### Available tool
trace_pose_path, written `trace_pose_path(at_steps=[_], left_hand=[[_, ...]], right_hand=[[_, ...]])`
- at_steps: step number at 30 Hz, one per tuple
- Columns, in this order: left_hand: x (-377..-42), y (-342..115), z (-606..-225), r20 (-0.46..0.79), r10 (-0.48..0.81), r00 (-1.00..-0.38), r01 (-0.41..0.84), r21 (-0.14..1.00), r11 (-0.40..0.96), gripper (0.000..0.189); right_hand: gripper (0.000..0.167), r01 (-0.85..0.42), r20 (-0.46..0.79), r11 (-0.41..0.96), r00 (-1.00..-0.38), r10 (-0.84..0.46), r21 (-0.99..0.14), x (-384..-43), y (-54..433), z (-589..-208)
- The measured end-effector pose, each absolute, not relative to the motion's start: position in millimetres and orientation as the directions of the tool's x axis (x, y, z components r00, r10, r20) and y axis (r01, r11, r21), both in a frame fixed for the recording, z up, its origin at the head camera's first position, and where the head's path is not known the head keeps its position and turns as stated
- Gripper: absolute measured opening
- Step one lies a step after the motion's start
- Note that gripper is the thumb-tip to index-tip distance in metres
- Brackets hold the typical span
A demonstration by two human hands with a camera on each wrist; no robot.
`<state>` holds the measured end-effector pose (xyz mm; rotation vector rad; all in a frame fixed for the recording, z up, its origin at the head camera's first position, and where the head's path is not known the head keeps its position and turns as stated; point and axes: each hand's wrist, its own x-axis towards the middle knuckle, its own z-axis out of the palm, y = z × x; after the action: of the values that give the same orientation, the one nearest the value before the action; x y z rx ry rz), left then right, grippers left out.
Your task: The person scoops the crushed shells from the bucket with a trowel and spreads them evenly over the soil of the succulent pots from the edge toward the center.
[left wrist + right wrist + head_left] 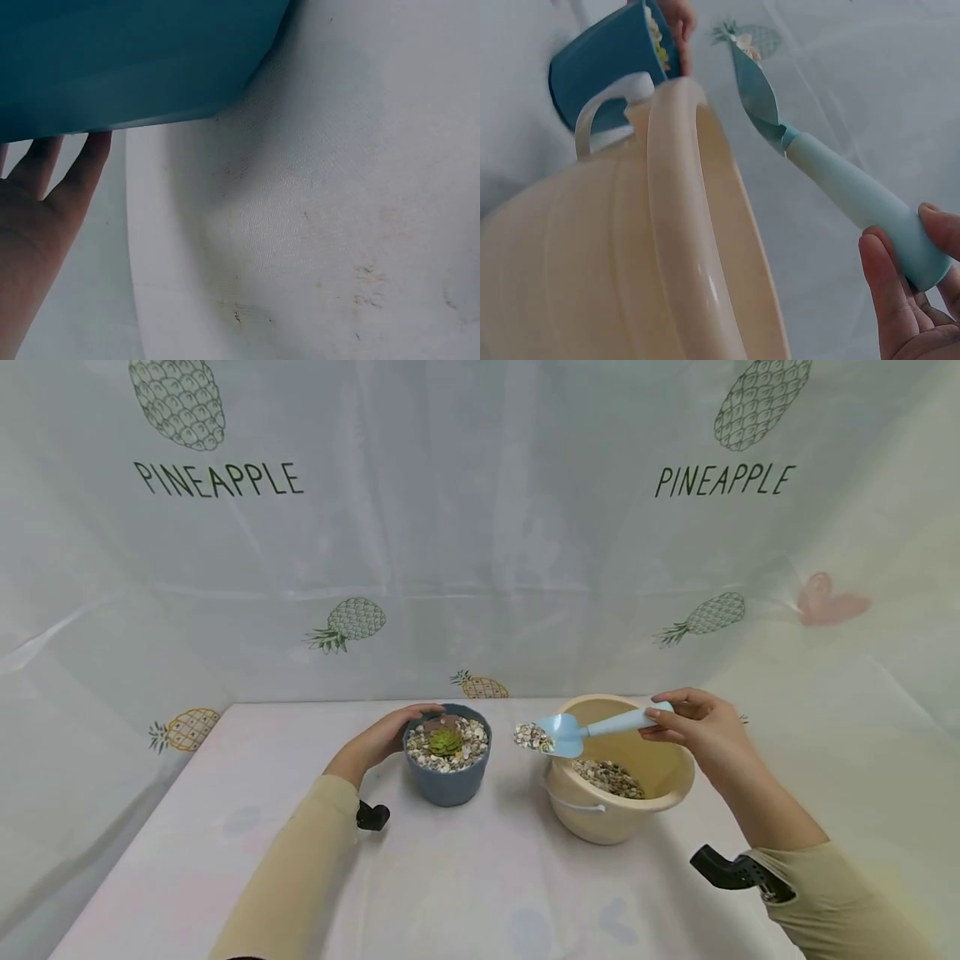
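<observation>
A blue-grey flower pot (448,787) stands on the table, with a green succulent (446,742) amid pale pebbles inside it. My left hand (386,737) holds the pot at its far left side, fingers against the outer wall (135,67) and by the rim. With my right hand (701,727) I pinch the handle end of a light blue hand trowel (618,723). Pebbles (534,737) lie on its blade, which is over the left rim of a cream bucket (600,822). The right wrist view shows thumb and fingers around the trowel handle (870,202).
Inside the tilted-looking bucket lie more pebbles (609,778). Its white carrying handle (573,802) hangs at the near left side. A pale patterned cloth covers the table (442,893), and a curtain printed with pineapples (480,527) hangs behind.
</observation>
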<state>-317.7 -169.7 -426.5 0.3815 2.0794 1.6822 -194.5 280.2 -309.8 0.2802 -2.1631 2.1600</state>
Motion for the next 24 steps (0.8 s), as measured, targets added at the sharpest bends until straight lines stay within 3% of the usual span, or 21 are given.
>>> trace_pose_path(at_steps=[4, 7, 17, 24], left_hand=[[-312, -172, -425, -0.167, 0.446, -0.879, -0.063, 0.969, 0.239, 0.045], [-307, -173, -424, -0.184, 0.425, -0.886, -0.081, 0.965, 0.249, 0.047], [-288, -184, -432, -0.197, 0.458, -0.867, -0.132, 0.976, 0.171, 0.068], [-275, -196, -434, -0.177, 0.505, -0.845, -0.109, 0.981, 0.162, 0.081]], right_hand=[[0.028, -0.146, 0.141, 0.049, -0.986, -0.089, -0.988, -202, 263, -310], [0.027, -0.131, 0.124, 0.075, -0.988, -0.095, -0.989, -207, 253, -312], [0.043, -0.12, 0.109, 0.084, -0.986, -0.125, -0.989, -219, 229, -320], [0.033, -0.103, 0.092, 0.067, -0.985, -0.146, -0.992, -227, 206, -318]])
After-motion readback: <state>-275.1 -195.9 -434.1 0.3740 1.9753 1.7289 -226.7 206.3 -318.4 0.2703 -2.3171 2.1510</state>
